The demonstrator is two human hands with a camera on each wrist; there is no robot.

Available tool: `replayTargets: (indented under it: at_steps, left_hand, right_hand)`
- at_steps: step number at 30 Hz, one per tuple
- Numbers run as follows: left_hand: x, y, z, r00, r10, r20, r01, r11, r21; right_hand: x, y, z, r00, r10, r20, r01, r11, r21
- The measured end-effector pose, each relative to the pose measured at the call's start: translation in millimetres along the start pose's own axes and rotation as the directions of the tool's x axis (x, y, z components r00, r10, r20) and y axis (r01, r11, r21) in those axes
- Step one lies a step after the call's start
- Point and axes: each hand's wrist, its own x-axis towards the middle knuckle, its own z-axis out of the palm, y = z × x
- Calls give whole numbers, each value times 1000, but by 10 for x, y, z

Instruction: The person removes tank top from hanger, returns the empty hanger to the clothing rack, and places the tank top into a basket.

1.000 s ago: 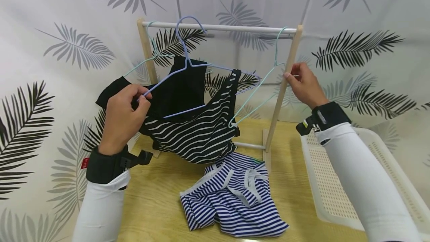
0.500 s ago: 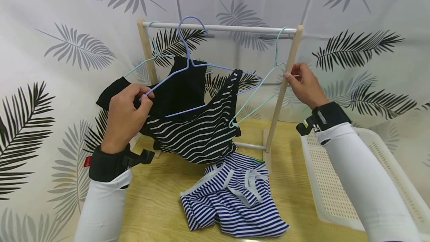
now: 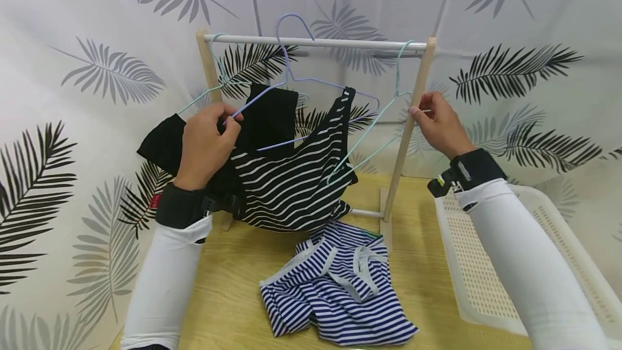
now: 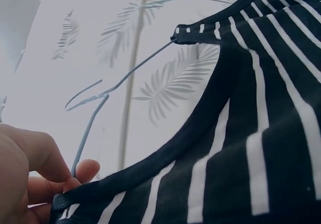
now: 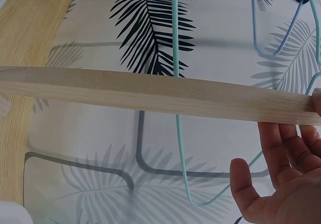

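Observation:
My left hand (image 3: pixel 206 145) pinches the left shoulder of a periwinkle wire hanger (image 3: pixel 262 92) bearing a black-and-white striped tank top (image 3: pixel 296 182). Only the strap on the hanger's far shoulder shows fully. The hanger's hook rises above the rail (image 3: pixel 350 44) and its tip overlaps the rail in the head view. In the left wrist view the fingers (image 4: pixel 47 156) hold the wire right beside the black neckline. My right hand (image 3: pixel 442 126) grips the right wooden post (image 3: pixel 405 134) of the clothes rack, its fingertips behind the wood in the right wrist view.
A mint hanger (image 3: pixel 364 134) without clothing hangs at the rail's right end. Another, at the left, carries a black garment (image 3: pixel 269 112). A navy-and-white striped top (image 3: pixel 340 296) lies on the wooden table (image 3: pixel 218 285); a white basket (image 3: pixel 481 263) stands at the right.
My left hand has moved right and up, carrying the hanger and tank top; the hook now sits higher and further right along the rail. The right hand has stayed on the post.

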Motion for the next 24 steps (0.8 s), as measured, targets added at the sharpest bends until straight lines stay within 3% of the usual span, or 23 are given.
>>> replayTargets:
  at_steps: [9,16,24]
  left_hand:
    - [280,-8,383,999,-19,46,19,1000,-1]
    - [270,-50,575,995,-23,92,23,1000,3]
    - [215,-103,661,992,-21,123,21,1000,8]
  right_hand:
    - [2,19,-17,1000,1,4,-1,1000,15]
    - [17,29,-11,1000,6,-1,-6,1000,8]
    - [10,47,-17,1000,1,-3,-1,1000,4]
